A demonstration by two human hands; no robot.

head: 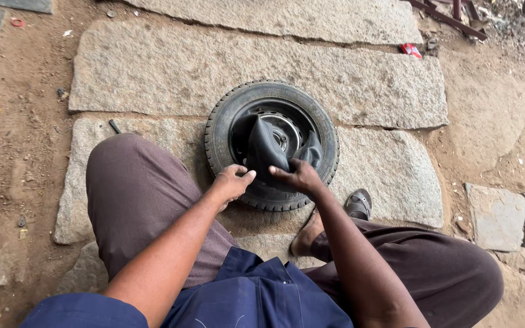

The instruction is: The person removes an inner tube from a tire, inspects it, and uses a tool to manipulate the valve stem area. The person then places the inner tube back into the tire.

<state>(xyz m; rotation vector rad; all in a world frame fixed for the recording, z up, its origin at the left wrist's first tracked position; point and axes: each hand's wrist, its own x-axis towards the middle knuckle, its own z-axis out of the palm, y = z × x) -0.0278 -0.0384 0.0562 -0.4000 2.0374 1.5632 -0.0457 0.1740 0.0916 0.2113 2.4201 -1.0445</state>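
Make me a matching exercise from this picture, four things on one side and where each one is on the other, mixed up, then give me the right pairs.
Things:
1. tyre
2. inner tube
3. sandal
4. red scrap

Places:
A. on the dirt near the top right
B. lying flat on the stone slabs
C. bunched up in the wheel's centre, by both hands
D. on the foot right of the tyre

Pairs: 1-B, 2-C, 3-D, 4-A

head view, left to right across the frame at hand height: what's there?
Bent knee in brown trousers → left hand on the tyre's near edge → black inner tube → right hand → sandal → small stone slabs.
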